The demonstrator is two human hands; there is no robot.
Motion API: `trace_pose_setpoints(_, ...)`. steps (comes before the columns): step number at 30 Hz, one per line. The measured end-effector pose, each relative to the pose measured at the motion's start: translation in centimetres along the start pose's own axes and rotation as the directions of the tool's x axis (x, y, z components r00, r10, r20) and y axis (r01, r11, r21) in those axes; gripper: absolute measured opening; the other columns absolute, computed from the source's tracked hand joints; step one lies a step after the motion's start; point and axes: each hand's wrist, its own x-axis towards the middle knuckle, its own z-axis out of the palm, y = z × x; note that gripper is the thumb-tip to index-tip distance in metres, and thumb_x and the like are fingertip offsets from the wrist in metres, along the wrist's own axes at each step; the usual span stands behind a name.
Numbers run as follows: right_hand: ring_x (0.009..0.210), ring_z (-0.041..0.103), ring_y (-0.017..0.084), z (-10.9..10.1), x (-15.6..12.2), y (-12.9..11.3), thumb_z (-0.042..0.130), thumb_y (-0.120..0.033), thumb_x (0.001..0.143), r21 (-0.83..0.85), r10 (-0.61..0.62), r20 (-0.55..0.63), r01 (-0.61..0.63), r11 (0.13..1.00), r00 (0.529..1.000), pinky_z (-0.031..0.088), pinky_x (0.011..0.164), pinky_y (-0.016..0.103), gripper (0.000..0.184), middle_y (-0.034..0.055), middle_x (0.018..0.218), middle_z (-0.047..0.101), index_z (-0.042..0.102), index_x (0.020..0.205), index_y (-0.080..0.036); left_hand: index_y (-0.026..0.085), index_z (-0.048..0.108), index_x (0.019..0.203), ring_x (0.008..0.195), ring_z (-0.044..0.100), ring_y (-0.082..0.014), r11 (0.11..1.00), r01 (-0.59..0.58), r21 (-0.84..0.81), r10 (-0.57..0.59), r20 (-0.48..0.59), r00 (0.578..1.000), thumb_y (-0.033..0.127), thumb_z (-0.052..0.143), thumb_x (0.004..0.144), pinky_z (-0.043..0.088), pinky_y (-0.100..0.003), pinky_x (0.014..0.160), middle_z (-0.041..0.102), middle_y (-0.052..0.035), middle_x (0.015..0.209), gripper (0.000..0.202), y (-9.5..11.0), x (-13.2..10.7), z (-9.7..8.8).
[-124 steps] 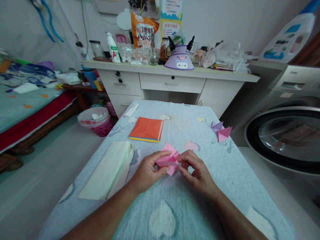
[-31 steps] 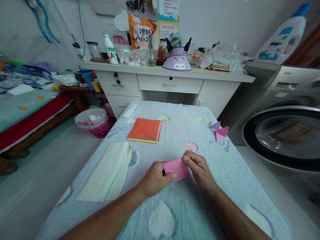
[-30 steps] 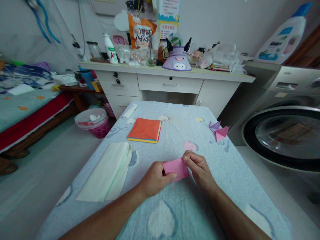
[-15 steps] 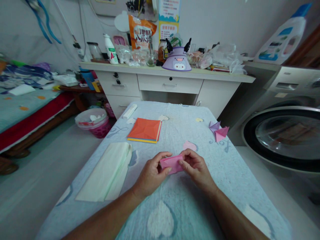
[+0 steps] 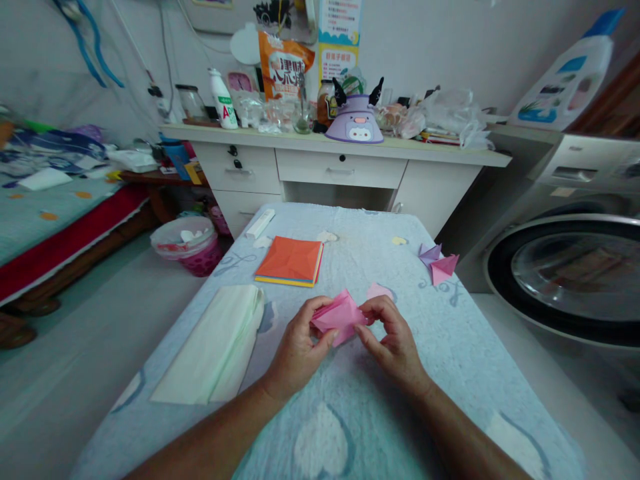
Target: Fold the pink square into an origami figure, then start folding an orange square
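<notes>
A folded piece of pink paper (image 5: 341, 316) is held just above the cloth-covered table (image 5: 350, 247). My left hand (image 5: 303, 340) pinches its left side, thumb in front and fingers behind. On the right edge, the thumb and fingers of my right hand (image 5: 393, 337) are closed on the same paper. Its layers stand slightly apart, and a point rises at the top. Beyond my left hand lies a stack of square coloured paper (image 5: 291, 259) with an orange sheet uppermost. Two folded paper shapes, one purple (image 5: 429, 254) and one pink (image 5: 444, 269), rest near the table's right edge.
A folded pale green sheet (image 5: 215, 347) lies at the table's left, with a white stick-shaped object (image 5: 261, 224) farther back. Behind stands a white cabinet (image 5: 320, 141) crowded with things. A bin (image 5: 187, 243) is at left, a washing machine (image 5: 575, 227) at right.
The pink paper has gone from a narrow flat rectangle to a pointed, diamond-like shape with its layers parted. Both hands keep hold of it and have shifted only slightly.
</notes>
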Motion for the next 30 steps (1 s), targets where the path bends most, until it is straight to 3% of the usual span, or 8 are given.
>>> trace_pose_setpoints(4,0.079,0.051,0.016,0.03,-0.19,-0.01,0.060,-0.022,0.086,-0.022,-0.014,0.004,0.014,1.000,1.000,0.042,0.072,0.030,0.016,0.0007,0.085,0.052,0.055,0.101,-0.023,0.023,0.049,0.110,0.084,0.061,-0.0135,0.999,0.013,0.046,-0.013,0.006,1.000,0.012,0.059,0.080,0.048,-0.023,0.073,0.059,-0.0004,0.098,0.033,-0.08,-0.17,0.06)
trace_pose_setpoints(11,0.079,0.050,0.016,0.02,-0.17,-0.26,0.060,-0.021,0.086,-0.048,-0.039,0.007,0.039,0.998,0.999,0.041,0.072,0.030,0.014,0.0004,0.083,0.052,0.055,0.099,-0.022,0.021,0.052,0.098,0.081,0.058,-0.0128,0.997,-0.028,0.075,0.025,0.041,0.999,0.011,0.057,0.081,0.047,-0.021,0.069,0.056,0.0006,0.091,0.020,-0.02,0.16,0.11)
trace_pose_setpoints(19,0.086,0.051,0.018,0.07,-0.09,-0.77,0.059,-0.014,0.085,-0.067,-0.130,0.021,0.131,0.989,0.991,0.043,0.075,0.031,0.014,0.0032,0.091,0.052,0.058,0.096,-0.022,0.021,0.065,0.097,0.090,0.058,-0.0141,0.975,-0.146,0.167,0.136,0.070,0.988,0.006,0.059,0.079,0.046,-0.024,0.079,0.058,-0.0010,0.092,0.024,0.55,0.48,-0.37)
trace_pose_setpoints(26,0.089,0.052,0.017,0.09,-0.20,-0.80,0.058,-0.016,0.087,-0.040,-0.105,0.058,0.107,0.993,0.993,0.043,0.078,0.031,0.009,0.0031,0.092,0.050,0.059,0.092,-0.023,0.021,0.072,0.087,0.086,0.061,-0.0139,0.987,-0.121,0.104,0.112,0.092,0.990,0.009,0.060,0.081,0.046,-0.023,0.078,0.062,-0.0015,0.088,0.018,0.31,0.70,-0.59)
trace_pose_setpoints(30,0.089,0.051,0.018,-0.07,-0.36,-0.75,0.057,-0.016,0.086,-0.035,-0.098,0.007,0.098,0.995,0.995,0.044,0.077,0.033,0.020,0.0046,0.097,0.051,0.056,0.104,-0.022,0.020,0.072,0.084,0.085,0.060,-0.0141,0.991,-0.105,0.086,0.100,0.063,0.993,0.009,0.060,0.079,0.046,-0.023,0.076,0.061,-0.0018,0.086,0.016,0.47,0.77,-0.75)
